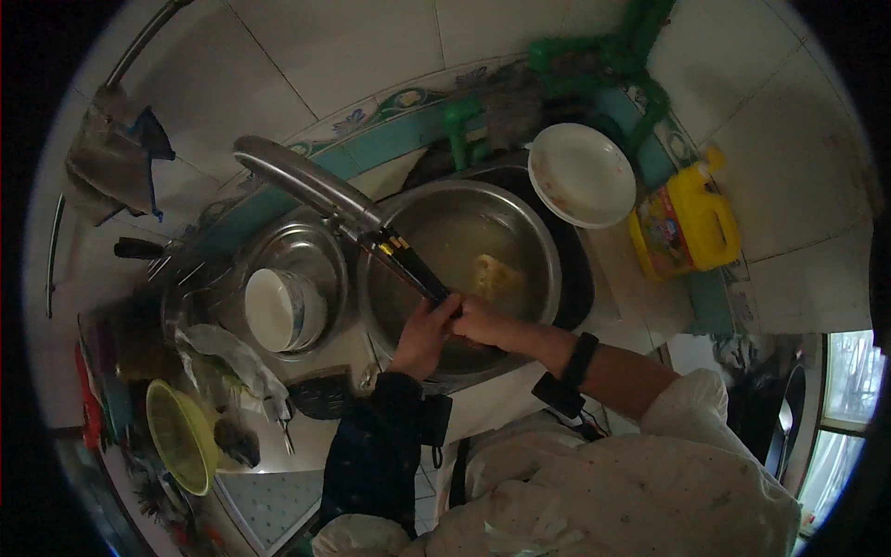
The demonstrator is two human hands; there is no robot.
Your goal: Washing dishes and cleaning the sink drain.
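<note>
My left hand (422, 335) and my right hand (479, 320) meet at the black handle of a metal pan (303, 179), both closed on it. Its round body is seen nearly edge-on, raised up and to the left over the basin and the pot lid. Below my hands a large steel basin (553, 278) with cloudy water sits in the sink. A yellowish sponge or cloth (495, 276) lies in that water. The pan's inner face is hidden from this angle.
Stacked white bowls (268, 310) stand in a steel dish (337, 271) at left. White plates (583, 174) rest at the sink's back right, beside a yellow detergent jug (686, 223). A yellow plastic basket (179, 437), plastic bag (240, 358) and green pipes (567, 59) are around.
</note>
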